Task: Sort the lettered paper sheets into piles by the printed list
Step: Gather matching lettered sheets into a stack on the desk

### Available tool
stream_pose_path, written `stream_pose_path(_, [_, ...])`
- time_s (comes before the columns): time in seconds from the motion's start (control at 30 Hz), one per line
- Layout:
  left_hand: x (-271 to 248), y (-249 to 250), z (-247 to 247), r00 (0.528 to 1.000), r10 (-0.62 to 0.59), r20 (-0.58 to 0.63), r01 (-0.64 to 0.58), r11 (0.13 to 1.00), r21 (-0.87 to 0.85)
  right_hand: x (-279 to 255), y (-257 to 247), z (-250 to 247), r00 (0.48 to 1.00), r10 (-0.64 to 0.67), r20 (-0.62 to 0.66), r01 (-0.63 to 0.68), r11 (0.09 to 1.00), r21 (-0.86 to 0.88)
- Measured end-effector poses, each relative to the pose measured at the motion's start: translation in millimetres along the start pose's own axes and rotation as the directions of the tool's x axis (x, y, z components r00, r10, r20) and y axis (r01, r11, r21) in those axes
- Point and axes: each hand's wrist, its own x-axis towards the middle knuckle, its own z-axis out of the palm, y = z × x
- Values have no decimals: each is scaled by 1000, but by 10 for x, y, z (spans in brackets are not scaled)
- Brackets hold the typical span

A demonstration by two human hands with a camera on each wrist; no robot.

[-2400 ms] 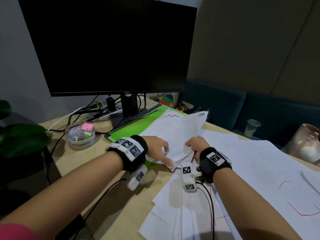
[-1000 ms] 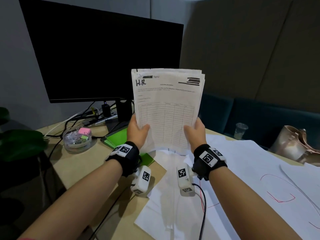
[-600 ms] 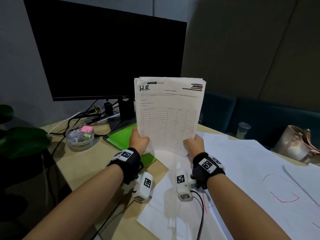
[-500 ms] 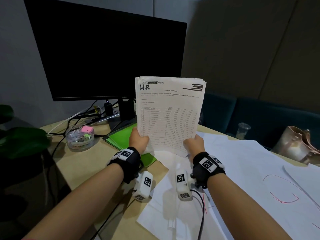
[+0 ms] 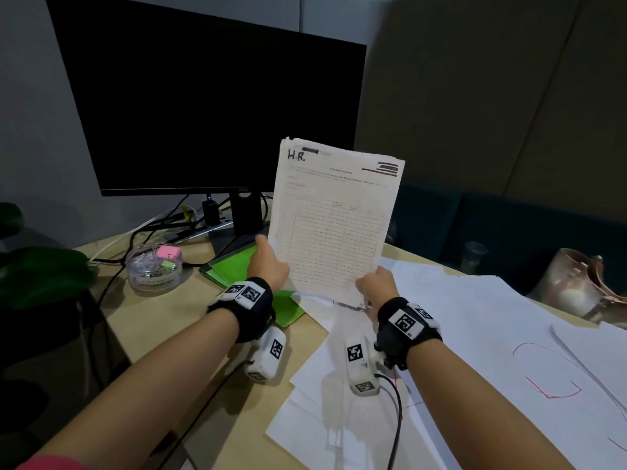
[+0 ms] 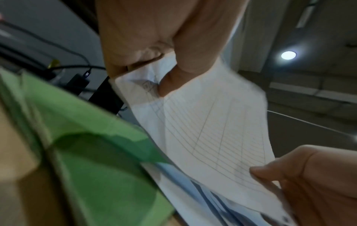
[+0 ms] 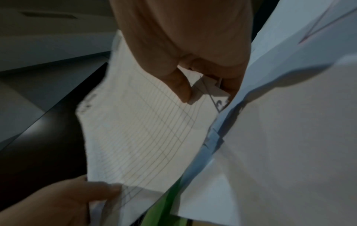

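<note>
I hold a stack of printed sheets (image 5: pixel 334 225) upright above the desk, its front page marked "H.R." over a ruled table. My left hand (image 5: pixel 269 262) grips the stack's lower left edge, thumb on the front (image 6: pixel 173 73). My right hand (image 5: pixel 375 286) pinches the lower right corner (image 7: pixel 193 85). The same stack shows in the left wrist view (image 6: pixel 212 130) and the right wrist view (image 7: pixel 139 137). More white sheets (image 5: pixel 475 334) lie spread on the desk below and to the right, some with red pen marks.
A green folder (image 5: pixel 237 266) lies on the desk under my left hand. A dark monitor (image 5: pixel 210 110) stands behind, with cables at its base. A clear tub of clips (image 5: pixel 154 266) sits at the left, a plant (image 5: pixel 37 266) beyond it, a beige bag (image 5: pixel 576 283) at far right.
The stack was lifted off the desk and stood upright in both hands. Over the last second it has sunk lower and tilted slightly to the right.
</note>
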Motion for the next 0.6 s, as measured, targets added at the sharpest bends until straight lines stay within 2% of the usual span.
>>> stream_pose_path(0.1, [60,60,-66,996,70,61,-78,986,144,-32,-34,-20,1000,27,-6,-28,993,-116])
stream_pose_path(0.17, [102,77,-100,988,90,127,-119,964,239,-38,-19,-1,996,77,38,-71,988,-140])
stream_pose_path(0.3, [171,77,-139,963,-25,269,-78,929,363,-59,-11,80,980,160,114,-145,980,-134])
stream_pose_path(0.43, [259,25,-188,955,-118,273,4,923,384,-25,-93,173,975,192,115,-174,973,-153])
stream_pose_path(0.6, [397,-77,-237,955,-159,250,55,924,380,92,-127,351,975,222,5,-221,971,-91])
